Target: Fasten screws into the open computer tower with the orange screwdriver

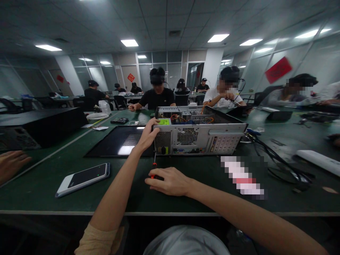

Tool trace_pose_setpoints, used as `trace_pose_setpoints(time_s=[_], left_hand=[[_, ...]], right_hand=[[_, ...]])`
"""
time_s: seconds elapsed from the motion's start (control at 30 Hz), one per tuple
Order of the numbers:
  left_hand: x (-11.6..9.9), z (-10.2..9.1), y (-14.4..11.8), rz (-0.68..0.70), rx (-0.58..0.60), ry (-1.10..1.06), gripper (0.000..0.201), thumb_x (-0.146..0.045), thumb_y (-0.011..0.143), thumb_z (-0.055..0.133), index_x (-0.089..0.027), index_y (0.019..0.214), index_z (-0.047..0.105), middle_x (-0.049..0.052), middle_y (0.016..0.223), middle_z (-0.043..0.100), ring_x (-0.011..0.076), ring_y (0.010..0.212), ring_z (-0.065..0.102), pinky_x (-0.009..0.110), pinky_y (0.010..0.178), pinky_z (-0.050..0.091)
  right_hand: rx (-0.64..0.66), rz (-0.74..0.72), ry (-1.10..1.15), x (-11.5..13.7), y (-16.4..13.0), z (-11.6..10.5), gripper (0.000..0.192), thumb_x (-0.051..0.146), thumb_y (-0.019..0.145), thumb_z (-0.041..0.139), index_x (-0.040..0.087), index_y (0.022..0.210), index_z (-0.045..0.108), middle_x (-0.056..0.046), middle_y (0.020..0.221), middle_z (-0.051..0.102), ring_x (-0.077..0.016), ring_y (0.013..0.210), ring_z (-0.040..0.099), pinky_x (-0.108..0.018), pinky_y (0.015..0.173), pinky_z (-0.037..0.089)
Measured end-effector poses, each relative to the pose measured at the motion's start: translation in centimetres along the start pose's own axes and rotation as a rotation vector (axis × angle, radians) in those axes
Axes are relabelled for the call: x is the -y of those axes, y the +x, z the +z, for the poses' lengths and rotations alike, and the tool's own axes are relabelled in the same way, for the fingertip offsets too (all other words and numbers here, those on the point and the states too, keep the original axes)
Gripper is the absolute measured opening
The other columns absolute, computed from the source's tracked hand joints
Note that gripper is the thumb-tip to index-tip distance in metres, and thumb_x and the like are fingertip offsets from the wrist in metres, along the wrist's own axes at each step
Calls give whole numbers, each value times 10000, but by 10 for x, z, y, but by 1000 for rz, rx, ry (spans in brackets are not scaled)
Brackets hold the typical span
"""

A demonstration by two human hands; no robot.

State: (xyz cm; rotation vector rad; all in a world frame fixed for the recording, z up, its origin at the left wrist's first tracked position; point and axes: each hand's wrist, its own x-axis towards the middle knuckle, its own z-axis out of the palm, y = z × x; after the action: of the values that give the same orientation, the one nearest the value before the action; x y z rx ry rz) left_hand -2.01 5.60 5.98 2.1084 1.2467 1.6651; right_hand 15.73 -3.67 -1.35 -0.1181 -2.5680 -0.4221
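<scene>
A computer case (203, 136) lies on its side on the green table with its rear panel toward me, its top uncovered and coloured wires showing inside. My left hand (149, 137) grips the case's left rear corner, beside the bright green label on the power supply (164, 122). In my right hand (171, 181) is a screwdriver (154, 165) with a red and black handle. Its thin shaft points away from me, and the tip is by the lower left corner of the rear panel. Whether the tip sits in a screw is too small to tell.
A black side panel (114, 143) lies flat left of the case. Nearer stands a white device with a dark screen (86, 176). Black cables (276, 159) spread at right. Another person's hand (13, 165) rests at far left, near a second case (53, 122). Co-workers sit opposite.
</scene>
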Motion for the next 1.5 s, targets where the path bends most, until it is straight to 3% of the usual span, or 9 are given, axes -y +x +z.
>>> trace_pose_setpoints(time_s=[0.17,0.37,0.53,0.7,0.77,0.87,1.03,1.27,1.5], left_hand=[[3,-1,0,31,13,12,76,-228,801,515,-226,877,510,77,1207,628,234,1276,503,407,1127,337],[1,0,-2,32,-4,9,96,-302,831,559,-228,865,510,83,1188,623,242,1228,533,416,1105,358],[-1,5,-3,29,-46,32,208,-383,818,639,-233,834,496,79,1147,631,242,1191,552,410,1082,383],[-4,16,-4,-3,-183,58,299,-410,789,687,-233,759,448,61,1069,646,241,1159,575,400,1054,412],[-7,20,-4,-16,-234,62,337,-425,774,706,-232,733,433,59,1044,649,243,1142,584,398,1040,422],[-11,25,-4,-24,-267,58,385,-442,735,749,-231,718,428,63,1030,652,247,1106,600,396,1015,440],[-11,31,-2,-44,-341,83,447,-480,689,785,-233,711,412,58,1004,656,231,1035,618,375,971,466],[-9,28,-3,-36,-298,68,442,-455,679,795,-233,713,415,55,1010,653,243,1084,606,386,989,452],[-9,29,-4,-37,-325,49,437,-457,672,799,-233,708,426,54,997,652,247,1083,610,393,1001,446]], right_hand=[[-12,-13,-32,0,-2,0,224,343,1028,447,224,1096,625,-56,1166,641,-96,820,633,-178,584,438],[59,-131,-85,1,-1,-6,335,169,1018,393,214,1323,524,-81,1263,609,-90,804,616,-200,600,448],[51,-107,-46,2,0,-1,239,241,971,470,175,1171,584,-81,1257,600,-109,790,607,-227,615,466],[-32,-158,-100,1,0,-2,176,217,995,450,199,1058,613,-59,1147,636,-96,685,572,-229,590,440],[-19,-177,-129,2,0,-5,213,169,999,435,195,1126,604,-58,1125,641,-90,683,569,-224,581,431],[-28,-164,-137,4,1,-6,273,167,1008,428,194,1244,562,-46,1081,653,-89,690,579,-220,569,432],[-25,-145,-127,6,0,0,182,183,1007,453,188,1068,624,-54,1166,649,-82,717,595,-204,547,424],[40,-76,-91,5,-1,2,263,210,1018,442,210,1257,554,-57,1146,651,-88,746,609,-200,537,405],[58,11,40,5,-1,-2,247,283,970,472,227,1188,574,-80,1275,593,-119,792,641,-207,514,383]])
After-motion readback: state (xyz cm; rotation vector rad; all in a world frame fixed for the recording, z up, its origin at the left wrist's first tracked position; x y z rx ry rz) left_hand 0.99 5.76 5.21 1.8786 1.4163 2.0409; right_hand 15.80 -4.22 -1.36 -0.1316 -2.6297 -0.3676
